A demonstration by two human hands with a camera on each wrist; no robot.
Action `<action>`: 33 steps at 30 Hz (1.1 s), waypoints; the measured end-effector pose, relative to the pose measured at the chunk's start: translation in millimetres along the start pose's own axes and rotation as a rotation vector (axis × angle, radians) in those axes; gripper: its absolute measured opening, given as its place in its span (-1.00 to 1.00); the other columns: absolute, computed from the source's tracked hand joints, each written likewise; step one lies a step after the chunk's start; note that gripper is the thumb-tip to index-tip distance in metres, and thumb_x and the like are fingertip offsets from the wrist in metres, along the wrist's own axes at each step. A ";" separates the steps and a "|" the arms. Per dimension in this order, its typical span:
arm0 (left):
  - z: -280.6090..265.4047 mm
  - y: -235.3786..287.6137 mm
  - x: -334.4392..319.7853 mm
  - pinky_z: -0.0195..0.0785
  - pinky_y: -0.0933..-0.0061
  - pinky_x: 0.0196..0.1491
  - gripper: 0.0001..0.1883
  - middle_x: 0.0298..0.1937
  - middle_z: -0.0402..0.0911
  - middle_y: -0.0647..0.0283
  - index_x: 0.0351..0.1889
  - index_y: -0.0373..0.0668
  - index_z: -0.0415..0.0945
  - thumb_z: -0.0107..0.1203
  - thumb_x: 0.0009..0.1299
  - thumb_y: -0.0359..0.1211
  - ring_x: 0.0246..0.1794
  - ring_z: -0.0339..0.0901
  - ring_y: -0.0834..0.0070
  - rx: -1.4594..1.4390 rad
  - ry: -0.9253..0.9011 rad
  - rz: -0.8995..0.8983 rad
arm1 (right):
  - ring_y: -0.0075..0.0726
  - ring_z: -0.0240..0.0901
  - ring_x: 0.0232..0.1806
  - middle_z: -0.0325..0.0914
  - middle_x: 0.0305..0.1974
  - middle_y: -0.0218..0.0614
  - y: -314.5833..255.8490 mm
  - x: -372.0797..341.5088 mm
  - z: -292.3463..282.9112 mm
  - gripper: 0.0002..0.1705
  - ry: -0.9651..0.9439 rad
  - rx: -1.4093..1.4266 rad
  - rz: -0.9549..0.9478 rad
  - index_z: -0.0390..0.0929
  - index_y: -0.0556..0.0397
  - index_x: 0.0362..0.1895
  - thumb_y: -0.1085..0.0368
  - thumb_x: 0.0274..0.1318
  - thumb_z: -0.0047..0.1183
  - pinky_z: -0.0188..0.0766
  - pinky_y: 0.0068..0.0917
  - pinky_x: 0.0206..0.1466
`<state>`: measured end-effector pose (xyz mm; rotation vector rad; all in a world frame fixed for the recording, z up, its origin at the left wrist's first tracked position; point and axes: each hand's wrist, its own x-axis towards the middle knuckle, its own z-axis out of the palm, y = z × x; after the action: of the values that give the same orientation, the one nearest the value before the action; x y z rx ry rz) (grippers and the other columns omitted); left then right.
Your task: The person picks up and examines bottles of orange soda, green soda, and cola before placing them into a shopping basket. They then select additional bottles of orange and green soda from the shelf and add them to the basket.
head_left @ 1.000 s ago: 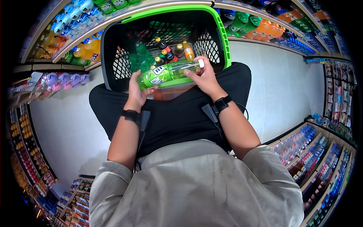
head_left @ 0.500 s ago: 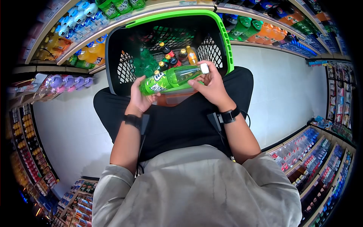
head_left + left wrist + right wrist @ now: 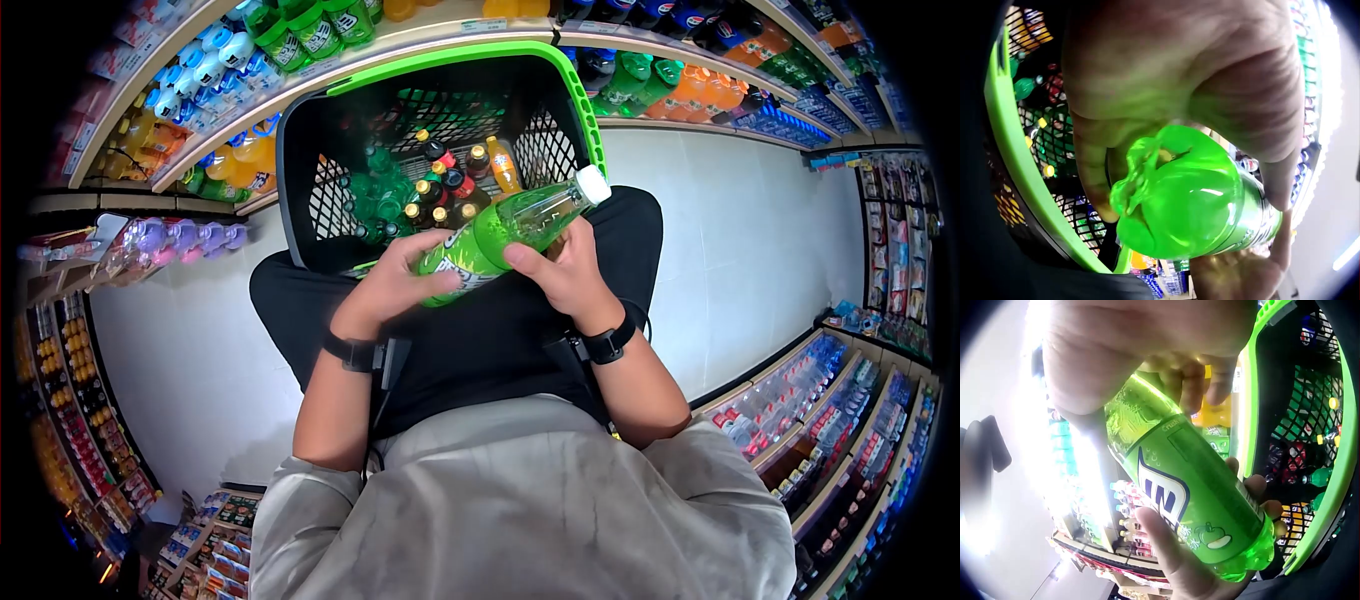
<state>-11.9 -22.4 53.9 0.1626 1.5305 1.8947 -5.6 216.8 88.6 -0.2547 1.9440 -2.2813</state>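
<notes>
A large green bottle (image 3: 492,243) with a white cap (image 3: 592,185) is held slantwise over the lap, cap up to the right. My left hand (image 3: 392,285) grips its labelled lower part; in the left wrist view the bottle's base (image 3: 1175,194) faces the camera below that palm (image 3: 1179,69). My right hand (image 3: 568,275) holds the upper part below the cap, thumb on the near side. The right wrist view shows the green label (image 3: 1200,494) under the right hand (image 3: 1147,350), with left fingers around the lower end. The cap is hidden there.
A black basket with a green rim (image 3: 450,52) stands just beyond the lap, holding several small dark bottles (image 3: 455,182), an orange bottle (image 3: 503,165) and green bottles (image 3: 380,190). Drink shelves (image 3: 690,85) rise behind it; more shelves (image 3: 840,420) line both sides.
The bottle has tilted more steeply, its cap moving up and right, and has come nearer the body. My left hand has turned more over its lower part. The view has shifted slightly.
</notes>
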 end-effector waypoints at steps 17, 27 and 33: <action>23.9 -2.6 -19.8 0.36 0.41 0.20 -0.25 0.10 0.58 0.21 0.27 -0.27 0.38 0.52 0.11 -0.40 0.12 0.51 0.50 0.197 0.073 0.315 | -0.21 0.50 0.19 0.54 0.17 -0.08 -38.3 9.7 29.2 -0.30 -0.267 -0.103 -0.022 0.44 0.24 0.21 0.11 0.07 0.35 0.41 -0.27 0.27; 20.2 15.4 2.9 0.38 0.32 0.23 -0.18 0.22 0.50 0.11 0.41 -0.23 0.26 0.45 0.20 -0.35 0.26 0.46 0.35 0.401 0.110 0.433 | -0.32 0.62 -0.01 0.67 -0.03 -0.22 -42.6 23.3 26.5 -0.44 -0.066 -0.371 -0.129 0.61 0.17 0.03 0.36 -0.14 0.47 0.52 -0.39 0.08; 27.4 47.4 58.7 0.43 0.18 0.14 -0.25 0.17 0.51 -0.09 0.38 -0.21 0.24 0.32 0.24 -0.28 0.16 0.53 0.01 0.701 0.230 0.431 | -0.56 0.53 -0.29 0.63 -0.27 -0.39 -17.8 58.4 11.1 -0.48 0.208 -0.647 -0.090 0.64 0.15 -0.08 0.21 -0.13 0.52 0.48 -0.57 -0.21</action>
<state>-63.0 30.3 86.3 0.6461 2.4297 1.6284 -60.1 196.7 110.3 -0.1705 2.7840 -1.7016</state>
